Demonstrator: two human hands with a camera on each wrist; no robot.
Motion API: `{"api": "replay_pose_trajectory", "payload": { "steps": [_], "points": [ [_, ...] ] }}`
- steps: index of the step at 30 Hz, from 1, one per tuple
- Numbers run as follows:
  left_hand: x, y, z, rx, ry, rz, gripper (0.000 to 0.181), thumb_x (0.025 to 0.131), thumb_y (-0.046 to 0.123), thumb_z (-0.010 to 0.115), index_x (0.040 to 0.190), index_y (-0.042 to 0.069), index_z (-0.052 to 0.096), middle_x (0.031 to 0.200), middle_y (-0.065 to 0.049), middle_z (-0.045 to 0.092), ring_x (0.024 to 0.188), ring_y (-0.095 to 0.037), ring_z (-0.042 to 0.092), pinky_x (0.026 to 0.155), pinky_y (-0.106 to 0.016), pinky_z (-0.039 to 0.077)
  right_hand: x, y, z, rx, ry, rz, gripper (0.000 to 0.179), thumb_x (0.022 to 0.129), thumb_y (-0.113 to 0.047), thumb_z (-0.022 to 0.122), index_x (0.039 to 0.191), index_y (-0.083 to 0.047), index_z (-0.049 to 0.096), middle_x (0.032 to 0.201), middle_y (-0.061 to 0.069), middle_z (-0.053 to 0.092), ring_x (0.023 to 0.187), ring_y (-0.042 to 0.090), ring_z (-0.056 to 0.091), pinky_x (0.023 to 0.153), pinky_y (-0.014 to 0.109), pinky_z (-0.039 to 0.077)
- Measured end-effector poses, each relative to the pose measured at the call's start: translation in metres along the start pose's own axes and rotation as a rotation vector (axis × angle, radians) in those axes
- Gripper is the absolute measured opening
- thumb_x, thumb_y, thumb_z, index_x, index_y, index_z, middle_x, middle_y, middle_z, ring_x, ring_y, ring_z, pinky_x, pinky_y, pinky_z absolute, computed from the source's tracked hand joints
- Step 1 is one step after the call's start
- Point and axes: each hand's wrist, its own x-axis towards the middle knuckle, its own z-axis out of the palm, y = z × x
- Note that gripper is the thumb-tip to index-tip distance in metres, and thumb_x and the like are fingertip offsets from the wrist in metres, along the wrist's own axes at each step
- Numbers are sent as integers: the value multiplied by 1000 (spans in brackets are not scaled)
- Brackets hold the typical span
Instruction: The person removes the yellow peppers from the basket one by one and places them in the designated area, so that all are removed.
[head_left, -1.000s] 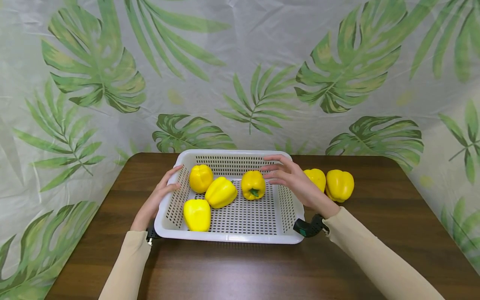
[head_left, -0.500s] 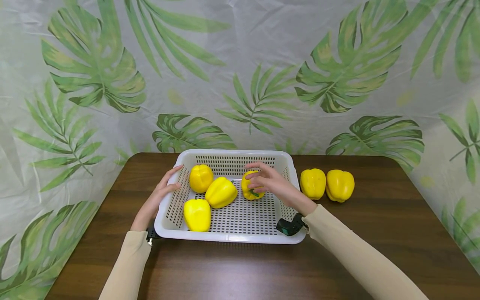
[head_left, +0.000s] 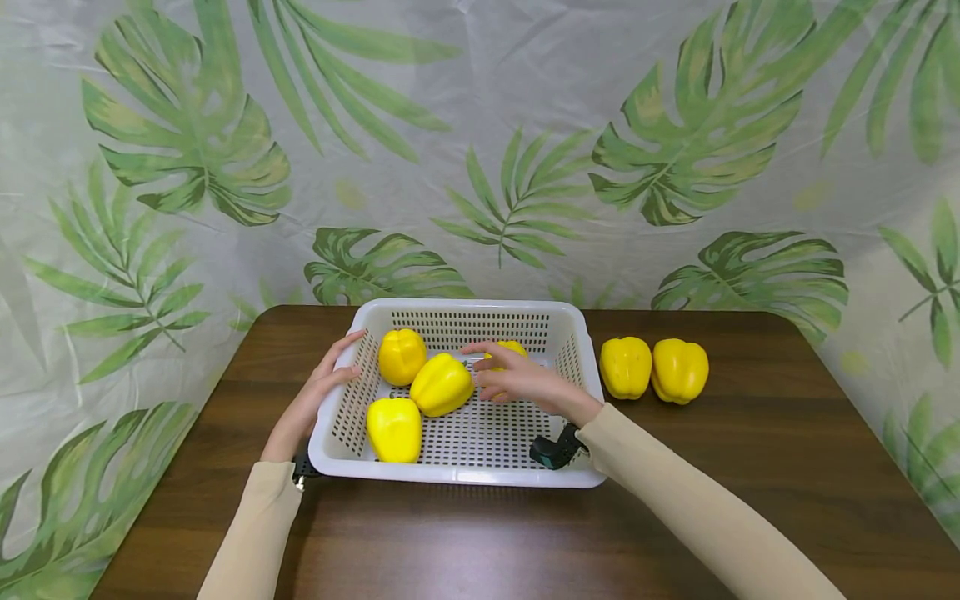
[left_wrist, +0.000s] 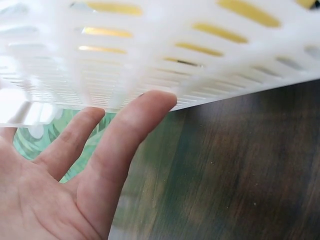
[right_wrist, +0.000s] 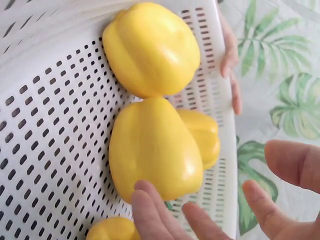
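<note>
In the head view my left hand (head_left: 318, 383) rests on the left side of a white plastic basket (head_left: 457, 475). The left wrist view has its thumb and finger extended against the slotted outer wall (left_wrist: 150, 70). My right hand (head_left: 517, 379) hovers inside the basket with fingers spread, holding nothing. It partly hides a yellow bell pepper (head_left: 512, 346). Just left of its fingertips lies a tilted yellow bell pepper (head_left: 442, 385). Two more, a rear bell pepper (head_left: 402, 357) and a front bell pepper (head_left: 394, 430), sit along the left. The right wrist view shows fingers (right_wrist: 152, 212) overlapping the middle pepper (right_wrist: 155, 150).
Outside the basket, two yellow bell peppers, one (head_left: 626, 367) beside the other (head_left: 680, 371), stand together on the right of the dark wooden table (head_left: 750, 450). A leaf-print curtain (head_left: 517, 150) hangs behind the table.
My right hand has moved left and slightly down across the basket, past the right-hand pepper toward the tilted one. The left hand and all the peppers stay where they were.
</note>
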Motion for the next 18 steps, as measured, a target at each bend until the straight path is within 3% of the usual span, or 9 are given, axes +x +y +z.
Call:
{"api": "replay_pose_trajectory", "payload": {
  "steps": [11,16,18],
  "points": [
    [1,0,0,1,-1,-2,58,100,16,39,152,24,16,155,-16,10,127,-53,31,85,-66,41,17,4,14,-31,-47,91,60,96,-14,54,150,-18,29,152,24,16,104,42,56,90,49,47],
    [1,0,-1,-4,-5,0,58,100,16,39,153,24,16,155,-16,10,127,-52,30,86,-66,41,25,5,21,-69,-65,133,64,95,-16,56,151,-21,26,151,17,21,88,31,54,89,46,47],
    [0,0,-1,-6,-4,-2,58,100,16,39,153,25,16,155,-16,10,127,-52,30,86,-66,41,28,6,24,-77,-68,146,66,94,-17,56,152,-23,25,151,14,22,90,29,54,90,45,47]
  ]
}}
